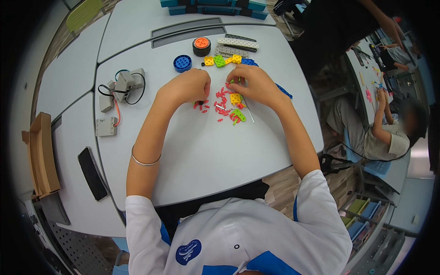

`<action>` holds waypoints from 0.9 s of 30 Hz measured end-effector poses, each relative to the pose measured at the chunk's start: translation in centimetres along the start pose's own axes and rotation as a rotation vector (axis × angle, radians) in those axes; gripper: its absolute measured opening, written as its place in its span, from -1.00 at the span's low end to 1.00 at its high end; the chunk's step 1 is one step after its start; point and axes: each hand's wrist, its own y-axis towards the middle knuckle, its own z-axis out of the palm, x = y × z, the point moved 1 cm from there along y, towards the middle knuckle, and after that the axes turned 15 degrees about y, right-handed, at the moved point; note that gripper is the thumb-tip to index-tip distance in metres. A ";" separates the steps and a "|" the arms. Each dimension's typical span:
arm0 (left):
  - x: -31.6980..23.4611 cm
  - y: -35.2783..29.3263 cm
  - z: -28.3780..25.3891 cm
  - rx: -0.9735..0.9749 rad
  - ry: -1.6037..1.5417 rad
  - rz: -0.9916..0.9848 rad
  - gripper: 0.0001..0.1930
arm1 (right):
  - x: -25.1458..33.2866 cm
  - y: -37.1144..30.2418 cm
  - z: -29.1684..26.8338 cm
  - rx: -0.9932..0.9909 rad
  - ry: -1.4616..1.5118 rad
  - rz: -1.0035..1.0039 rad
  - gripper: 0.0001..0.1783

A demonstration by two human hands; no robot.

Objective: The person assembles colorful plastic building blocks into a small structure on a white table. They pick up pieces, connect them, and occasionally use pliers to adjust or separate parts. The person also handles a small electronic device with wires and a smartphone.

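On the grey table lie one blue round disc, one black wheel with an orange hub, two grey perforated strips, and a scatter of small red pegs too numerous and small to count. The left hand is curled shut, its fingertips pressed down on a small dark piece that cannot be identified, at the left edge of the pegs. The right hand is curled with fingertips pinched together just above a yellow square plate; what it pinches cannot be told.
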 end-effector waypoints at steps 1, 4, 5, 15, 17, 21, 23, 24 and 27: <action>0.1 0.1 0.1 -0.010 0.010 -0.003 -0.92 | 0.0 0.0 0.0 0.005 0.009 0.000 -0.84; 0.3 0.1 0.2 -0.030 0.027 -0.010 -0.92 | 0.0 0.0 0.1 0.016 0.024 0.012 -0.85; 0.3 0.2 0.2 -0.036 0.031 -0.012 -0.93 | 0.0 0.1 0.2 0.019 0.027 0.017 -0.85; 0.3 0.1 0.0 -0.064 0.032 -0.057 -0.92 | -0.4 0.1 0.5 0.033 -0.026 -0.022 -0.87; 0.3 0.1 0.0 -0.069 0.021 -0.065 -0.92 | -0.2 0.1 0.4 0.033 -0.019 -0.016 -0.88; 0.3 0.2 0.0 -0.070 0.022 -0.060 -0.93 | -0.5 0.0 0.3 0.019 -0.010 -0.037 -0.89; 0.4 0.3 0.1 -0.080 0.021 -0.055 -0.93 | -0.5 0.1 0.3 0.023 -0.009 -0.025 -0.89; 0.4 0.3 0.2 -0.079 0.020 -0.052 -0.93 | -0.5 0.0 0.3 0.021 -0.011 -0.027 -0.89; 0.6 0.2 0.3 -0.081 0.025 -0.053 -0.93 | -0.4 0.1 0.3 0.017 -0.008 -0.045 -0.88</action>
